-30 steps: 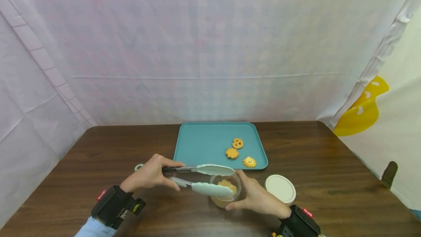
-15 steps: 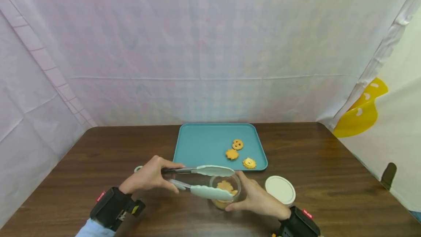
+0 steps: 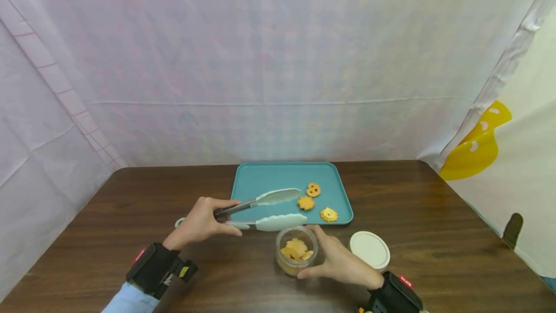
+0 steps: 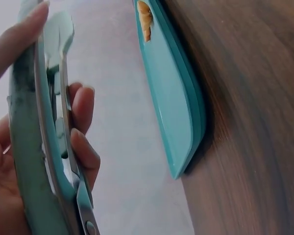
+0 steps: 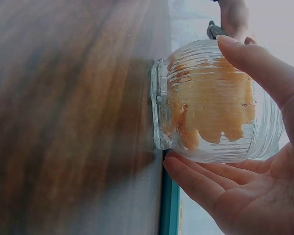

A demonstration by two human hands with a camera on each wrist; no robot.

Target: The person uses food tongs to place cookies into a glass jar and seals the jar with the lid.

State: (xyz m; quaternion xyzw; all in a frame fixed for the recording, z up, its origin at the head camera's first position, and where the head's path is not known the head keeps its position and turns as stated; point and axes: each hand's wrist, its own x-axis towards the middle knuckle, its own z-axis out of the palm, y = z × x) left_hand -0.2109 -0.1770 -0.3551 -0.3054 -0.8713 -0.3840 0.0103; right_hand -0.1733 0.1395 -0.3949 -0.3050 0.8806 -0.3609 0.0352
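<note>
I read this as the moment between pickups. My left hand (image 3: 201, 221) is wrapped around the handle of the tongs (image 3: 260, 209), whose two pale tips stand apart with nothing between them, over the near edge of the tray (image 3: 265, 185). My right hand (image 3: 336, 260) cups the glass jar (image 3: 297, 251), thumb and fingers curled round its ribbed wall, as the right wrist view shows plainly; the jar stands on the counter (image 3: 434, 216) just in front of the tray's near edge, roughly midway between the counter's left and right edges.

My judgement is that cookies are going from tray to jar, and the job is well along but not done. The next move, as I see it, calls for carrying the open tips onward to the flower-shaped cookie (image 3: 306, 202), the nearest one, and closing on it gently enough not to crack it, while my right hand keeps the jar steady.

Containers: the jar is open and holds several orange-brown cookies piled in its lower part; I cannot count them. The tray carries three cookies toward its near right corner: the flower-shaped one, a smiley cookie (image 3: 313, 190) just behind it, and a round yellow-topped cookie (image 3: 328, 214) closest to the corner, all apart from one another. The jar's cream lid (image 3: 370, 248) lies flat on the counter just right of my right hand.
</note>
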